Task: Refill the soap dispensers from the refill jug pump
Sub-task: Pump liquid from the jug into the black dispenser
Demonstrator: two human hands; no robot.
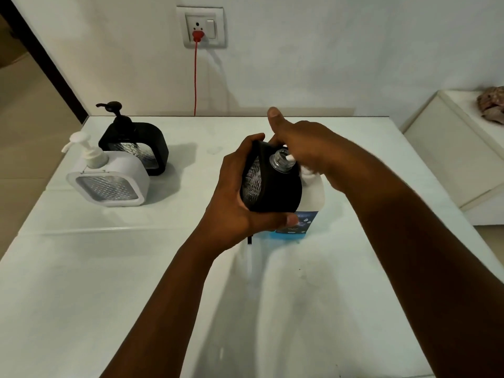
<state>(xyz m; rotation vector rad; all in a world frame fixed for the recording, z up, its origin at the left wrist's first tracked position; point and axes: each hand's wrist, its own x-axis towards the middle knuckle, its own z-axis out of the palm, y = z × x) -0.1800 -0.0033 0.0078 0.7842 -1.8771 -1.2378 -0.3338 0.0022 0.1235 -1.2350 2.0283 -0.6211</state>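
Table (109, 268): white, glossy, carrying everything here. Refill jug (311, 203): standing upright at the table's middle, mostly hidden behind the hands; white body with a blue label, probably heavy with liquid and best left standing while its pump is being worked. Black dispenser (272, 186): being held tilted against the jug, pump removed, clear open neck meeting the jug's white spout (289, 158); likely light when empty, rigid, with a smooth shell and glass-like window that could be slippery once soapy, so best gripped around the frame. Left hand (234, 197): wrapping the dispenser from the left, fingers over the top, thumb underneath. Right hand (305, 143): pressing down on the jug's pump, fingers curling over it, thumb sticking up. Two capped dispensers, white (109, 181) and black (136, 143), are waiting far left.
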